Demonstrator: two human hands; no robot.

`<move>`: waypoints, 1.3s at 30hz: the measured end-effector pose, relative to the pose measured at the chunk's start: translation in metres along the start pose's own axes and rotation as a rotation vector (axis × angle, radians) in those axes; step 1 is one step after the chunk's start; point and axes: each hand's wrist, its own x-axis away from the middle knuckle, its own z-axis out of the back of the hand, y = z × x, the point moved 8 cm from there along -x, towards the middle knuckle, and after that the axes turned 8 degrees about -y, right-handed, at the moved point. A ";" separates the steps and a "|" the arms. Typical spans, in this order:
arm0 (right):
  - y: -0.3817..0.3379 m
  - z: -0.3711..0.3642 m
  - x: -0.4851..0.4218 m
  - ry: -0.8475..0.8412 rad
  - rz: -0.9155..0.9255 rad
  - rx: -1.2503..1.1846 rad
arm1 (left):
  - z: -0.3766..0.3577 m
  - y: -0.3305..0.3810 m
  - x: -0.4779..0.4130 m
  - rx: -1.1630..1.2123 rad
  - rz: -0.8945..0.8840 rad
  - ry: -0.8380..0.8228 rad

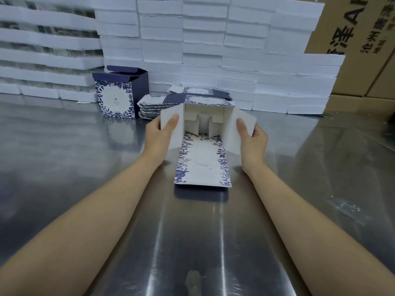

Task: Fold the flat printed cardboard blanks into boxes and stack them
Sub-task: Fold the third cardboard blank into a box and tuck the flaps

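Note:
A half-formed box (203,159), white inside with blue leaf print, lies on its side on the steel table (85,167), its open end facing me. My left hand (159,136) pinches its left side flap, thumb on the inner face. My right hand (252,139) pinches the right side flap the same way. A printed flap lies flat toward me. Behind the box is a pile of flat blanks (158,107). One folded box (118,92) stands upright to the left with its lid flap open.
Stacks of white foam blocks (192,43) form a wall along the back of the table. Brown cartons (363,50) with printed characters stand at the right. A clear plastic scrap (346,208) lies on the table at the right.

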 end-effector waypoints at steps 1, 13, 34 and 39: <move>0.000 0.003 -0.001 0.013 -0.005 -0.036 | 0.006 0.000 -0.001 0.054 0.003 0.028; -0.063 -0.004 0.021 0.217 0.605 0.660 | -0.009 -0.013 -0.004 0.564 0.232 -0.079; -0.001 -0.110 -0.026 -0.819 -0.288 1.140 | -0.036 -0.027 -0.009 0.600 0.397 -0.295; 0.013 -0.090 -0.033 -0.609 -0.237 1.243 | -0.050 -0.027 0.000 0.583 0.449 -0.419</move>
